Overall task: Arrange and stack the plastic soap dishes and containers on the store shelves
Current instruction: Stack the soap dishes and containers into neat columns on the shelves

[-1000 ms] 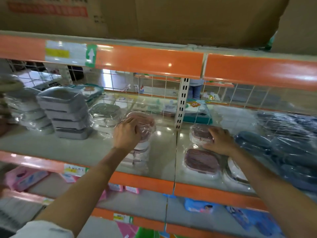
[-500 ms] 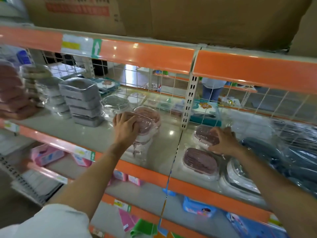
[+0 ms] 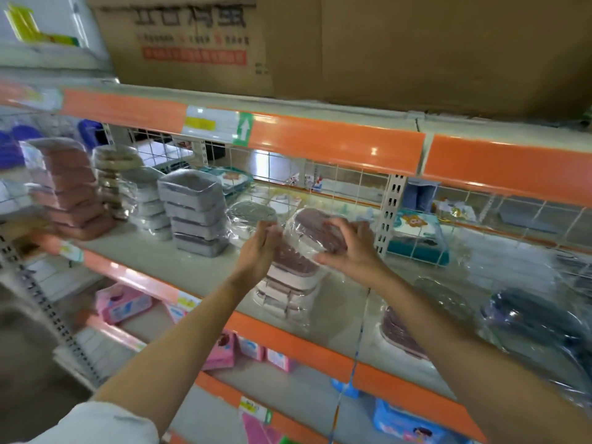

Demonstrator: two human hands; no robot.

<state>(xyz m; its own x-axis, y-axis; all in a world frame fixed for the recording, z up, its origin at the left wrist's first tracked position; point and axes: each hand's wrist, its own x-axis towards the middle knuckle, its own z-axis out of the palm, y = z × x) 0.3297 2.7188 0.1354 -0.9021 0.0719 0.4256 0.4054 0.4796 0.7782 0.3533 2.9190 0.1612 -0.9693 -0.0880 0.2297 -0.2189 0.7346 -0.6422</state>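
Note:
A mauve soap dish (image 3: 315, 230) wrapped in clear plastic hangs tilted over a stack of mauve-and-white soap dishes (image 3: 288, 283) in the middle of the shelf (image 3: 144, 254). My right hand (image 3: 352, 248) grips this dish from the right, fingers curled over its top. My left hand (image 3: 259, 248) lies flat with straight fingers against the left side of the dish and the stack's top. Another wrapped mauve dish (image 3: 403, 334) lies flat on the shelf to the right.
Left of the stack stand a clear round container (image 3: 251, 216), grey containers (image 3: 195, 213), white ones (image 3: 147, 206) and pink ones (image 3: 70, 190). A perforated post (image 3: 389, 213) rises behind my right hand. Dark blue wrapped dishes (image 3: 538, 318) fill the right. A cardboard box (image 3: 352, 43) sits above.
My right hand lifted a mauve dish from the right bay and carried it left over the stack. My left hand slid from the stack's top to its side. The view swung left.

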